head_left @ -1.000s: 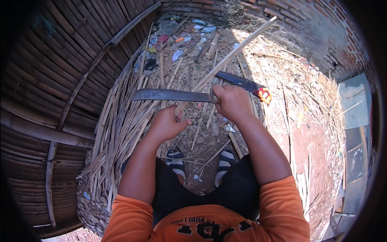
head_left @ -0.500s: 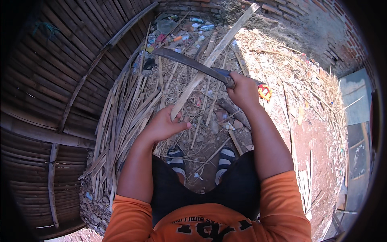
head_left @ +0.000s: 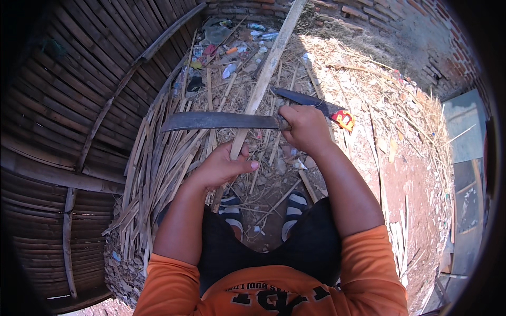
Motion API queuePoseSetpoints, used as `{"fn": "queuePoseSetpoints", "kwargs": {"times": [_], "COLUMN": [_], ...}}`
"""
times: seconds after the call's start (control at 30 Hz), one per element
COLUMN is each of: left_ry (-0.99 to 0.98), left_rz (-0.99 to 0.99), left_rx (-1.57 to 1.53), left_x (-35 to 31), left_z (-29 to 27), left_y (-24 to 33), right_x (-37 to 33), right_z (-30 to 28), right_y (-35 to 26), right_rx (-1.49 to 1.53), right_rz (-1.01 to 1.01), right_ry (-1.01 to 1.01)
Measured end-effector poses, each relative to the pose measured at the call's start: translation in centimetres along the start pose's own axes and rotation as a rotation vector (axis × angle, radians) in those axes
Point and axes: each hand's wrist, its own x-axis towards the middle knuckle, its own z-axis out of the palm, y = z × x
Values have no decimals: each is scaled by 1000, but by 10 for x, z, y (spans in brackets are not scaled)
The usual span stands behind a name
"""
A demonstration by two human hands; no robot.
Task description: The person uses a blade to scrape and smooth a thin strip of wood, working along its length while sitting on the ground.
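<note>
My left hand [head_left: 224, 167] grips the near end of a long pale bamboo slat [head_left: 266, 73] that slants up and away toward the brick wall. My right hand [head_left: 305, 128] is closed on the handle of a long dark machete [head_left: 219, 120], its blade lying level and pointing left across the slat. A second dark blade [head_left: 305, 99] lies on the ground just behind my right hand, next to a red and yellow wrapper [head_left: 343, 120].
A heap of split bamboo strips [head_left: 158, 163] lies to the left against a woven bamboo wall [head_left: 79, 105]. Litter [head_left: 226, 47] lies at the far end below a brick wall [head_left: 369, 16]. My striped sandals [head_left: 263, 210] rest on dirt strewn with chips.
The machete came down from a raised, angled pose to lie level across the slat. My left hand closed around the slat's near end.
</note>
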Motion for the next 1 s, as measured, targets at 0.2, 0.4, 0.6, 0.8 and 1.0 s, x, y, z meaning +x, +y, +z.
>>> {"fn": "queuePoseSetpoints", "kwargs": {"times": [0.2,0.4,0.6,0.8,1.0], "left_ry": [-175,-324,-314,-321,-375], "left_rz": [-126,-173,-172,-158,-114], "left_rx": [-261,-458,-521,-506,-473], "left_x": [4,9,14,17,11], "left_z": [4,1,1,7,4], "left_y": [0,-16,-24,-17,-27], "right_x": [1,-1,-4,-6,0], "right_z": [0,7,17,15,7], "right_y": [6,8,2,23,30], "right_rx": [-19,-13,66,10,7], "right_rz": [61,-2,44,99,57], "right_ry": [26,-47,-32,68,58]}}
